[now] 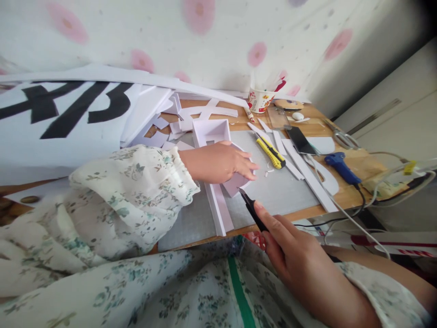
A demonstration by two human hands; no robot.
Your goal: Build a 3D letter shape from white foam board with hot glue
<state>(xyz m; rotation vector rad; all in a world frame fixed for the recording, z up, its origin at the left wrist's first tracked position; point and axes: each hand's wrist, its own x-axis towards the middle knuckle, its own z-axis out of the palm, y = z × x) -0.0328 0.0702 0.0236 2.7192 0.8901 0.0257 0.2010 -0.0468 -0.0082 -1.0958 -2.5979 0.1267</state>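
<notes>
My left hand point(227, 161) lies palm down over a white foam-board piece point(235, 182), its fingers stretched out and slightly apart. The hand hides part of that piece. Behind it stands an open white foam-board box point(211, 130), and a long narrow board strip point(219, 209) runs from under my left wrist toward the table's front edge. My right hand point(290, 250) is closed around a black-handled craft knife point(254, 212). The knife's tip points at the near edge of the piece; whether it touches cannot be made out.
A yellow utility knife point(271, 152) and white strips point(303, 173) lie on the grey cutting mat point(273, 196). Farther right are a phone point(301, 140), a blue glue gun point(343, 167), scissors point(344, 138) and cables. A paper cup point(260, 101) stands behind. Board scraps point(157, 136) crowd the left.
</notes>
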